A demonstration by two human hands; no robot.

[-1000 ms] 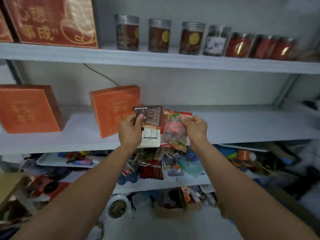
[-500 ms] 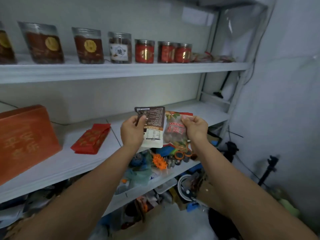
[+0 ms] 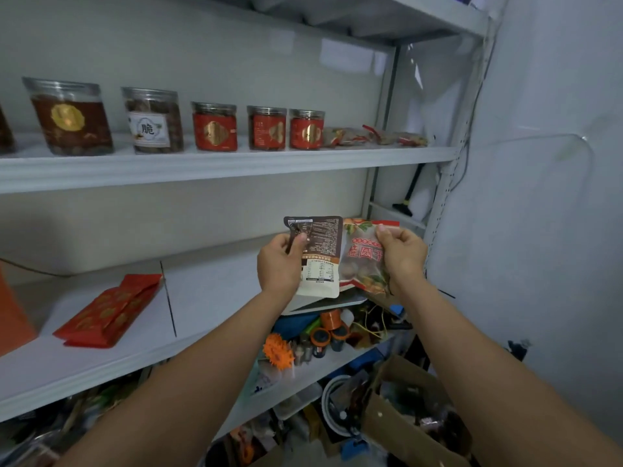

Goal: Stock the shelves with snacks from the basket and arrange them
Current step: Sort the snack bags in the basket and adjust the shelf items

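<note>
- Pinching a brown-and-cream foil snack pouch (image 3: 320, 261) near its top left corner with the left hand (image 3: 279, 261), thumb on the printed side.
- Gripping a clear plastic snack bag with a red top (image 3: 362, 264) at its upper edge with the right hand (image 3: 401, 254), fingers curled round it.
- Holding both packs upright, side by side and touching, in the air over the right end of the white middle shelf (image 3: 209, 291).
- Lying flat further left on that shelf: flat red packets with gold print (image 3: 111, 311).
- Up on the white upper shelf (image 3: 202, 163): clear plastic jars with red labels (image 3: 215, 128), then loose wrapped snacks (image 3: 374, 136) at the right end.
</note>
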